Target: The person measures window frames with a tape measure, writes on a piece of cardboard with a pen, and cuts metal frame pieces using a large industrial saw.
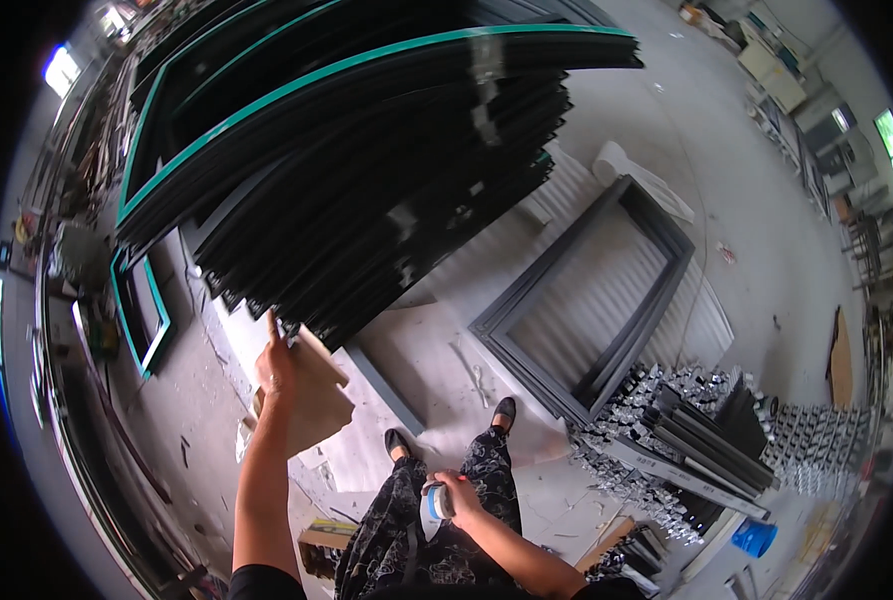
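Observation:
My left hand [277, 368] reaches forward to the near corner of a big stack of black frames [366, 200], its index finger stretched out and at or close to their ends. Its other fingers are hard to make out; nothing shows in it. Close to that hand, a piece of brown cardboard [316, 405] lies under the stack's corner. My right hand [456, 498] is in front of my legs, closed round a roll of tape [436, 501] with a blue and whitish side.
Green-edged frames [386, 62] lie on top of the stack. Grey rectangular frames [506, 325] rest on white sheeting to the right. Beyond my right foot are piled metal brackets [626, 410] and dark profiles [706, 440]. A blue container [754, 538] stands at lower right.

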`<state>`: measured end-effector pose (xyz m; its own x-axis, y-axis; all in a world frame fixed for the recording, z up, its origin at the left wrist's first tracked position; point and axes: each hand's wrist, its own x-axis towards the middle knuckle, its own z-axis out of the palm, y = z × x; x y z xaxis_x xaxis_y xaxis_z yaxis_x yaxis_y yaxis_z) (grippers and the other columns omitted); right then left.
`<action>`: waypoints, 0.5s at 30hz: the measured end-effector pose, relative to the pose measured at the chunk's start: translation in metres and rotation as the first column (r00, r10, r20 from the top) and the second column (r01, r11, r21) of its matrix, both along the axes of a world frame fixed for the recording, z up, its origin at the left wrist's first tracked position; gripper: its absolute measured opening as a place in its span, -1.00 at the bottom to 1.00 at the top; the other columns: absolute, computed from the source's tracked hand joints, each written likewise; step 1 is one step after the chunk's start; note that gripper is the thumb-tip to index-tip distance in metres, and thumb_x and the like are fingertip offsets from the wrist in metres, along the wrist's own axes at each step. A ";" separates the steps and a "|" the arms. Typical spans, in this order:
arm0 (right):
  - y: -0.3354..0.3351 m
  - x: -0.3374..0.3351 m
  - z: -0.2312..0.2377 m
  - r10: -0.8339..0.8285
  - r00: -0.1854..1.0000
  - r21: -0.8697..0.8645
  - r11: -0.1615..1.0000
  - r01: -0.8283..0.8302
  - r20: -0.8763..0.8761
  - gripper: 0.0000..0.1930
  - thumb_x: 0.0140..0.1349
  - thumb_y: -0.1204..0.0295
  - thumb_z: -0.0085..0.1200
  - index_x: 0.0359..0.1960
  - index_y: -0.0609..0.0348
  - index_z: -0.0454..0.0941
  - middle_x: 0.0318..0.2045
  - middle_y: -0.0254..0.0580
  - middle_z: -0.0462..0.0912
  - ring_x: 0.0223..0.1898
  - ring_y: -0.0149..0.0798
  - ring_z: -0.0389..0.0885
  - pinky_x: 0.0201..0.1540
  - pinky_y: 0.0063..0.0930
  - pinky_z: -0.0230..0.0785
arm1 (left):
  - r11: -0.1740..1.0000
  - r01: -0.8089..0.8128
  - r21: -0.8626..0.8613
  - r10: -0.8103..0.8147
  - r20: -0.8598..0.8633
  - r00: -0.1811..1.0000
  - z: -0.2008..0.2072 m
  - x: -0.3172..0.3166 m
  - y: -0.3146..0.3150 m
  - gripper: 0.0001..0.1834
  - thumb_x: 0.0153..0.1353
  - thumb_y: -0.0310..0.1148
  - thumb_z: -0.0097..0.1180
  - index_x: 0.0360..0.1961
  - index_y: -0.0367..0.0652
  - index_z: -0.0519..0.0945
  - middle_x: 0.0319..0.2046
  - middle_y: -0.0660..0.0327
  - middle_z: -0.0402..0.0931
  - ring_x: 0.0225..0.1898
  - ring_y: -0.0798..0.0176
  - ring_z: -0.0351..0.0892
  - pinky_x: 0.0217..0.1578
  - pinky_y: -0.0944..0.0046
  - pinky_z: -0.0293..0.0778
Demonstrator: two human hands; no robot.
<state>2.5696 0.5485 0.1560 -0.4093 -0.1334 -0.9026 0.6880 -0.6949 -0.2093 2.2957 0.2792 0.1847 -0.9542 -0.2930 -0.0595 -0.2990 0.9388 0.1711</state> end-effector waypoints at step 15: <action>0.093 0.006 -0.027 -0.316 0.946 0.034 0.949 0.314 0.075 -0.88 0.07 0.45 -0.01 -0.42 0.26 0.45 -0.51 -0.09 0.53 -0.53 -0.12 0.59 -0.46 -0.31 0.48 | 0.968 -0.022 -0.250 0.075 0.204 0.976 -0.006 -0.019 -0.004 -0.25 0.13 -0.41 -0.08 0.30 0.35 -0.08 -0.45 -0.01 0.56 -0.46 -0.02 0.54 -0.44 0.00 0.39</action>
<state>2.5751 0.6414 0.1294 -0.3553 0.0104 -0.9347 0.4494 -0.8749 -0.1805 2.2765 0.2748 0.1791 -0.9120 -0.3697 -0.1776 -0.3498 0.9272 -0.1339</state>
